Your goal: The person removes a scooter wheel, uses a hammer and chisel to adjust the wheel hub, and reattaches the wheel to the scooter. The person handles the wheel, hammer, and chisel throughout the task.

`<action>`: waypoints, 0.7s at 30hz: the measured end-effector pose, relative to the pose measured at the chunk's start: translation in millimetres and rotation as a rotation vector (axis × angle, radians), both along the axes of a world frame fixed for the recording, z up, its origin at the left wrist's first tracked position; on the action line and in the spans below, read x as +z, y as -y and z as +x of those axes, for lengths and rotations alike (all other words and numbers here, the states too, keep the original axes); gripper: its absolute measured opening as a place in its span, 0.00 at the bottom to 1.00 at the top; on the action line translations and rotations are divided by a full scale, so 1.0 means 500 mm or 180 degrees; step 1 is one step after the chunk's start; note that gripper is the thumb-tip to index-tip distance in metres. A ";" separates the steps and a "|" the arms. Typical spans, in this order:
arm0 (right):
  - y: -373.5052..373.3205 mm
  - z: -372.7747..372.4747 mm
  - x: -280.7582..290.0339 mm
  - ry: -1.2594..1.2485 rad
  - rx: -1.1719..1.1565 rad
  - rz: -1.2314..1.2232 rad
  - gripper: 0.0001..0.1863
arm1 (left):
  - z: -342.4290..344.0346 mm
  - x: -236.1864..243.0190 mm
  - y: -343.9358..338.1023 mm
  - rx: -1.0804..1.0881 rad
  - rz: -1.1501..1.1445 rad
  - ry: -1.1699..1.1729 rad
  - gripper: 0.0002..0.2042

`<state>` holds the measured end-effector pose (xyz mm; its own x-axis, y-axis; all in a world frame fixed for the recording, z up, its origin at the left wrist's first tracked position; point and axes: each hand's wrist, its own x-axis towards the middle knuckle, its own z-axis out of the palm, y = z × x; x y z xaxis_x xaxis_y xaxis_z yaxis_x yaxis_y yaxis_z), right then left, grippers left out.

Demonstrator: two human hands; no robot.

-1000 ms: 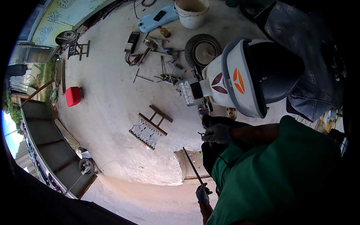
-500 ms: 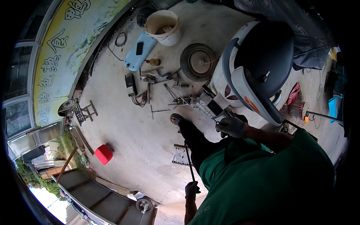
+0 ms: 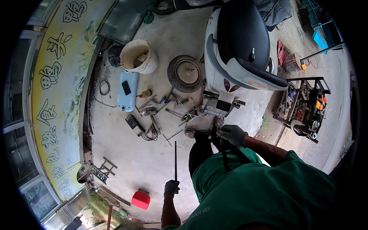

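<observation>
Rod (image 3: 175,161) thin, stiff metal, likely light; my gloved left hand (image 3: 171,187) clamped on its near end, far tip over concrete. My right hand (image 3: 232,135) closed on dark strap (image 3: 224,155) near scooter (image 3: 237,50).

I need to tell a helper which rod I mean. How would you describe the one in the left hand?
Start at the white scooter; below its rear, tools litter the concrete. The long dark rod stands apart, gripped at its near end by the gloved left hand.
</observation>
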<state>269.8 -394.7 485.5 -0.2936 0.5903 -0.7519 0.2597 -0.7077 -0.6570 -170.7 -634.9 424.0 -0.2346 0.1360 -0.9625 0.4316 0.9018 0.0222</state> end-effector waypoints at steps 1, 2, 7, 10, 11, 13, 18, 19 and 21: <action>-0.004 0.005 -0.016 0.0124 0.0055 0.0033 0.19 | -0.018 0.010 -0.035 -0.0210 -0.0041 -0.0042 0.15; -0.003 -0.006 -0.043 0.0225 0.0027 0.0059 0.19 | -0.042 0.018 -0.089 -0.0262 0.0078 -0.0049 0.15; -0.039 -0.062 -0.108 -0.0151 -0.0795 -0.0351 0.19 | -0.162 -0.019 -0.252 -0.0609 0.0396 -0.0090 0.15; -0.037 -0.109 -0.147 -0.0231 -0.1177 -0.0587 0.19 | -0.191 -0.080 -0.406 -0.0998 0.0496 0.0010 0.14; -0.037 -0.125 -0.167 -0.0240 -0.1306 -0.0650 0.18 | -0.198 -0.107 -0.460 -0.1172 0.0515 0.0037 0.14; -0.017 -0.178 -0.220 -0.0074 -0.1483 -0.0734 0.19 | -0.235 -0.200 -0.544 -0.1488 0.0576 0.0130 0.14; -0.077 -0.303 -0.461 0.0399 -0.1340 -0.0784 0.20 | -0.364 -0.576 -0.725 -0.2361 0.1249 0.0349 0.15; -0.080 -0.338 -0.520 0.0427 -0.1351 -0.0787 0.20 | -0.385 -0.658 -0.752 -0.2623 0.1467 0.0408 0.16; -0.086 -0.406 -0.648 0.0200 -0.1124 -0.0495 0.22 | -0.363 -0.739 -0.810 -0.2983 0.1650 0.0411 0.15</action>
<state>66.9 -351.7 161.7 -0.0431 0.5245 -0.8503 0.0186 -0.8506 -0.5255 -352.3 -230.2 54.6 0.2740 0.6069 -0.7461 0.9124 0.0811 0.4011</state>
